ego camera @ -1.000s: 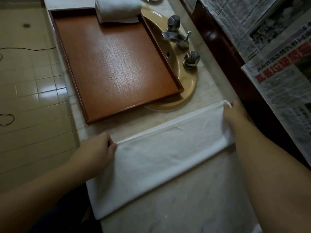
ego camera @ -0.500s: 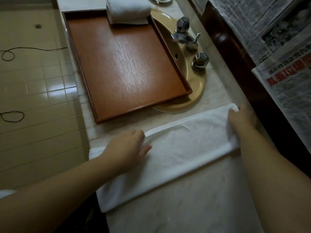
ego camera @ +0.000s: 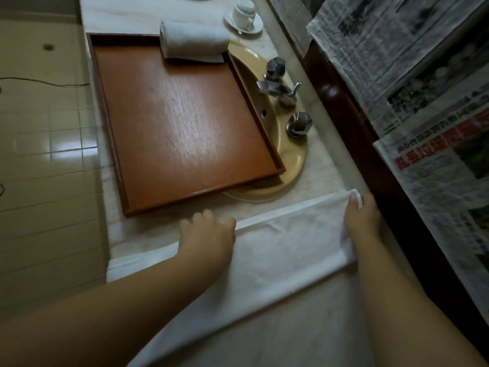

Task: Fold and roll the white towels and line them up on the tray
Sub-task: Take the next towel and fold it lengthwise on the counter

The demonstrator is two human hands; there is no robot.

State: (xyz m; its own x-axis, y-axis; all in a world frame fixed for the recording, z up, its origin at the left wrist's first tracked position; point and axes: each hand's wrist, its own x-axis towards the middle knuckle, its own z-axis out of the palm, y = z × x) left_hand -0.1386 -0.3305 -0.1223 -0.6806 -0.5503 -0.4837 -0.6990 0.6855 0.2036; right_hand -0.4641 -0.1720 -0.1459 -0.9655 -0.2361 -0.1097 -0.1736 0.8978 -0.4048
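Observation:
A white towel point(ego camera: 285, 250), folded into a long strip, lies across the marble counter in front of me. My left hand point(ego camera: 209, 234) rests flat on its far edge near the middle, fingers relaxed. My right hand point(ego camera: 362, 221) grips the towel's right end, thumb over the corner. Beyond it sits a brown wooden tray point(ego camera: 172, 123), laid partly over a yellow sink. One rolled white towel point(ego camera: 194, 42) lies at the tray's far right corner.
Chrome taps point(ego camera: 280, 88) stand on the yellow sink point(ego camera: 291, 165) right of the tray. A white cup on a saucer point(ego camera: 244, 15) sits at the back. Newspapers point(ego camera: 423, 102) cover the wall on the right. The tiled floor point(ego camera: 45, 154) drops off left of the counter.
My left hand slid rightward along the towel's far edge, from its left end toward the middle. My right hand stayed on the right end.

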